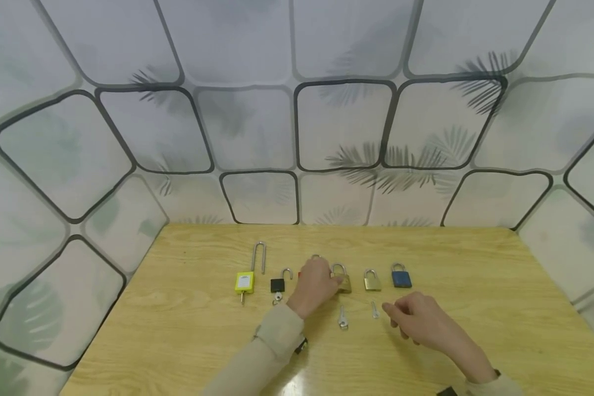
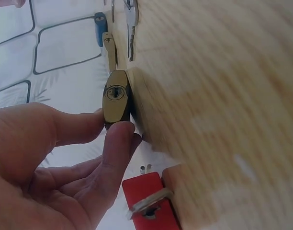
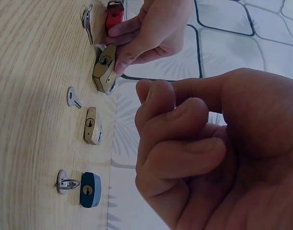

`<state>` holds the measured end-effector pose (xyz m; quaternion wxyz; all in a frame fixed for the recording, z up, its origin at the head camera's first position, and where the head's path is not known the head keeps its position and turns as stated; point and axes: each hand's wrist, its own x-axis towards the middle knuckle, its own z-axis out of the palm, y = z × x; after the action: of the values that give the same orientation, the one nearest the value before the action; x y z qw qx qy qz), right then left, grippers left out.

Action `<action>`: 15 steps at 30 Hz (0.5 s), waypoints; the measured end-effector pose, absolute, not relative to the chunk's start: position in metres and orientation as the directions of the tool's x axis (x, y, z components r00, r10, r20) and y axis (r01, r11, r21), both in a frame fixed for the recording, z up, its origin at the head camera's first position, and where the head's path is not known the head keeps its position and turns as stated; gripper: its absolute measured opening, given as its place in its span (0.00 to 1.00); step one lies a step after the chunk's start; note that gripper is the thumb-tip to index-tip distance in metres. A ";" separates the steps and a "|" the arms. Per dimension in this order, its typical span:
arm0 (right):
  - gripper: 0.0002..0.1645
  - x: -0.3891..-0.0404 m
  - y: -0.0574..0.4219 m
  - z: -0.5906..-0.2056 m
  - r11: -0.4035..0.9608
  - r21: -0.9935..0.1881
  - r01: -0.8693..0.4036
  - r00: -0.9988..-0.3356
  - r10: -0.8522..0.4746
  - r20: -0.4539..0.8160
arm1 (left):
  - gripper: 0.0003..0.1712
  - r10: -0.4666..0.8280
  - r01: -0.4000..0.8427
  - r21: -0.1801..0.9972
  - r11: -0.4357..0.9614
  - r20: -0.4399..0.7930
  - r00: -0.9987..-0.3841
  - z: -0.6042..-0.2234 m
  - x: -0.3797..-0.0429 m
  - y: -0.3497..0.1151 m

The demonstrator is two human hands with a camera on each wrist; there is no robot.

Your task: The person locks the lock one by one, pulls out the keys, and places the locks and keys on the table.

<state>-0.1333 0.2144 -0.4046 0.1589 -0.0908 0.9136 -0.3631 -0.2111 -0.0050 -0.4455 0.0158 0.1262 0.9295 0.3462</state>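
My left hand [image 1: 314, 287] pinches the large brass padlock [image 2: 117, 103] between thumb and fingers; its keyhole end faces the left wrist camera. Its shackle stands upward in the head view. Close beside that hand is a red padlock [image 2: 145, 189] with a key in it, mostly hidden by the hand in the head view. My right hand [image 1: 419, 319] hovers over the table with loosely curled fingers and nothing visible in them. Just left of its fingertips lies a small key [image 1: 375, 311]. A key with a ring [image 1: 343, 318] lies in front of the brass padlock.
A small brass padlock [image 1: 372, 282] and a blue padlock [image 1: 401, 278] stand to the right, with a ringed key [image 3: 64, 182] by the blue one. To the left are a black padlock [image 1: 277, 285] and a long-shackled yellow padlock [image 1: 245, 282]. A patterned curtain [image 1: 257, 126] encloses the wooden table [image 1: 475, 286].
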 end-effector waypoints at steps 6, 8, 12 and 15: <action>0.26 -0.130 0.214 -0.405 0.720 -0.692 -0.048 -0.930 -0.286 -0.233 | 0.38 0.246 0.242 0.580 0.778 0.072 -0.966 -0.446 -0.211 -0.002; 0.26 -0.130 0.214 -0.405 0.719 -0.694 -0.046 -0.929 -0.285 -0.234 | 0.38 0.249 0.256 0.558 0.789 0.089 -0.964 -0.446 -0.211 -0.002; 0.26 -0.130 0.213 -0.404 0.720 -0.693 -0.049 -0.930 -0.286 -0.232 | 0.34 0.247 0.275 0.555 0.785 0.126 -0.961 -0.445 -0.211 -0.005; 0.25 -0.129 0.214 -0.404 0.718 -0.693 -0.063 -0.930 -0.295 -0.221 | 0.21 0.218 0.286 0.590 0.755 0.186 -0.958 -0.441 -0.210 -0.011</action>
<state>-0.1289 0.2136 -0.4037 0.1597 -0.0980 0.9129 -0.3625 -0.2097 -0.0113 -0.4407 -0.0531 0.1347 0.9352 0.3232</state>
